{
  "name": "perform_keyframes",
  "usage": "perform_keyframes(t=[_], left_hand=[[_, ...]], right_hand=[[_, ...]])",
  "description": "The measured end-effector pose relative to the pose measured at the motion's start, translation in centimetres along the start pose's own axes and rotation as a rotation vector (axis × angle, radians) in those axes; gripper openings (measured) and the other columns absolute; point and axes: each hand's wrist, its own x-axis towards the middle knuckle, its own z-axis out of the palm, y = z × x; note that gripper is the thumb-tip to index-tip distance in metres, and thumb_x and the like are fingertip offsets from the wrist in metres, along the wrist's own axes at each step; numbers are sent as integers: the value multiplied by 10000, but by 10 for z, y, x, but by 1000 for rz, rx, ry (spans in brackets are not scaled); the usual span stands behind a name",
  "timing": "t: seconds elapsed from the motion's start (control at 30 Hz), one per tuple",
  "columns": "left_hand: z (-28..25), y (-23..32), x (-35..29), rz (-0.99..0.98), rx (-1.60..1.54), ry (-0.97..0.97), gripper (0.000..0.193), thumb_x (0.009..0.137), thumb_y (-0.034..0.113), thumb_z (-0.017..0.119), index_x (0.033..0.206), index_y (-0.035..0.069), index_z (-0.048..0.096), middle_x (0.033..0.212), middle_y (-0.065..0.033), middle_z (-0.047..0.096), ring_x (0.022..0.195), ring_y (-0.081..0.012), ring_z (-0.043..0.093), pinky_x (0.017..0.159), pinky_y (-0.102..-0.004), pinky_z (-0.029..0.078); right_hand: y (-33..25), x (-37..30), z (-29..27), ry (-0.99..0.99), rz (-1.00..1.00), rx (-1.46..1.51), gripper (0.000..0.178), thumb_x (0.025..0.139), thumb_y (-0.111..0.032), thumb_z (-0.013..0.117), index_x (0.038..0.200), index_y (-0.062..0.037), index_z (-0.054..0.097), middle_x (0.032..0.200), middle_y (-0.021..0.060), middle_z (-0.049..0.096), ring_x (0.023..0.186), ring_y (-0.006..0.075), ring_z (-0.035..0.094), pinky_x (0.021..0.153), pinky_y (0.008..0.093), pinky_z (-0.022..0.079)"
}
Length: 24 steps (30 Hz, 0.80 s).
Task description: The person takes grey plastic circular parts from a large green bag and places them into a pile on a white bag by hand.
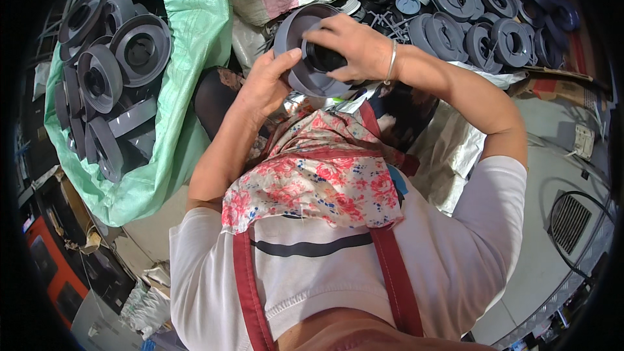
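Holding the grey cup-shaped housing (302, 23) just beyond the floral apron (318, 182), the left hand (270, 81) grasps its left side, thumb at the rim; its other fingers are largely hidden. The right hand (354, 45) grasps a black ring (322, 58) inside the housing, fingers curled over it; whether the ring is seated cannot be told. A pale bracelet (390, 65) encircles the right wrist. To the left of the apron stands an open green sack (188, 91) containing grey round parts (117, 84), several with black centres. Beyond the apron and to its right lies a heap of grey rings (511, 42), with a pale blue cap (407, 4) near them.
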Motion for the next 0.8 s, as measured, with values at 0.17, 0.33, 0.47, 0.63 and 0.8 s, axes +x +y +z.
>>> perform_keyframes(t=[0.17,0.33,0.47,0.63,0.8], left_hand=[[17,-9,-4,217,112,82,380,810,122,625,1128,-27,481,1040,-95,577,907,-171,577,812,-319,472],[2,28,-30,440,695,405,406,773,213,668,1054,-42,524,962,-95,581,824,-156,548,767,-288,438],[-4,149,-51,1398,1227,946,427,770,207,681,1022,-78,486,965,-108,550,837,-238,546,794,-342,437],[-21,155,-44,1340,719,540,276,837,103,557,1061,-49,505,1049,-110,550,1000,-212,526,878,-332,426],[-12,15,28,232,78,430,371,818,312,630,1094,79,547,1072,-58,535,1014,-194,487,939,-369,338]], right_hand=[[6,-2,-4,-304,1101,1289,856,790,-703,355,865,127,553,626,202,600,360,223,554,280,249,431],[29,-27,-6,174,647,176,910,672,-477,706,1308,38,307,1179,260,506,1069,370,521,892,380,435],[134,-100,-14,188,1178,-368,924,666,-532,679,1197,151,353,1140,333,490,1054,394,519,879,375,440],[169,-143,9,-118,1279,-159,730,655,-439,723,1076,117,507,1089,287,547,1038,365,536,888,371,429],[64,-58,18,100,481,70,554,705,-365,696,1095,0,549,1009,214,603,933,350,580,845,386,450]])
